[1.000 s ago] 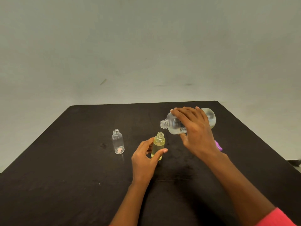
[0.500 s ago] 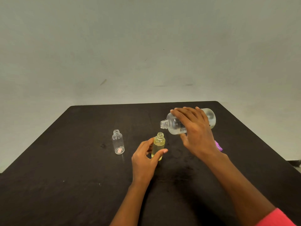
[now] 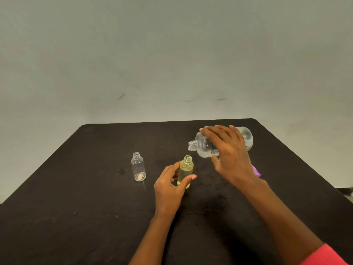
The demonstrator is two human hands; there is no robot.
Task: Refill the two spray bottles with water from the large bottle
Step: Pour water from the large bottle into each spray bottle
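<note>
Yellow-tinted spray bottle (image 3: 186,169) stands on the counter (image 3: 76,207). Fingers (image 3: 172,167) of our left hand (image 3: 170,190) curl round it for steadiness. Our right hand (image 3: 229,155) grips the large bottle (image 3: 204,146), tipped to pour. Clear spray bottle (image 3: 138,167) waits left.

1 large bottle (image 3: 203,148), 1 clear small bottle (image 3: 138,168), 1 yellowish small bottle (image 3: 186,169), 1 purple object (image 3: 256,172), 1 table (image 3: 76,207)

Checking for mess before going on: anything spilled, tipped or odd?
No spill shows on the black table. The large clear bottle is tilted in the right hand, mouth above the small yellowish bottle the left hand holds. The small clear bottle stands upright.
</note>
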